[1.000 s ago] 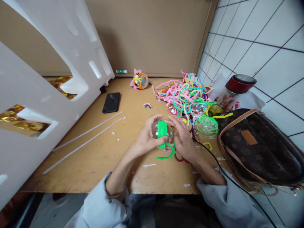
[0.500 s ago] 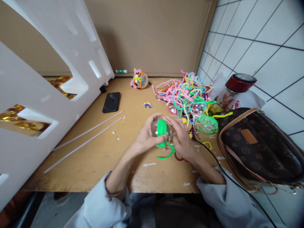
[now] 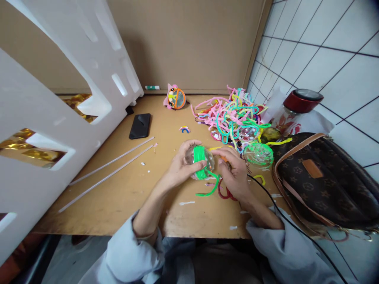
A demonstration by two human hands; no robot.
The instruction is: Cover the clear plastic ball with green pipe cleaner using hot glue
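Observation:
My left hand [image 3: 181, 162] grips a clear plastic ball [image 3: 209, 159] from its left side, thumb across the front. A band of bright green pipe cleaner [image 3: 199, 154] wraps around the ball, and its loose tail [image 3: 213, 190] curls down onto the table. Just right of the ball is my right hand [image 3: 235, 169], its fingers curled inward. Something small and orange [image 3: 224, 159] shows between those fingers, but its kind is hidden. Below that hand lies a dark red loop [image 3: 224, 193]. A second ball wound with green strands [image 3: 258, 154] rests farther right.
A pile of colourful pipe cleaners [image 3: 233, 114] lies at the back right, before a red-lidded jar [image 3: 303, 100]. A brown handbag [image 3: 328, 181] and a black cord [image 3: 281, 213] occupy the right. Leftward are a phone [image 3: 140, 126], two white sticks [image 3: 112, 159] and a decorated ball [image 3: 177, 98].
My right hand has come off the ball and shifted slightly right, fingers now curled, with an orange bit showing. My left hand keeps the ball, which has tilted a little.

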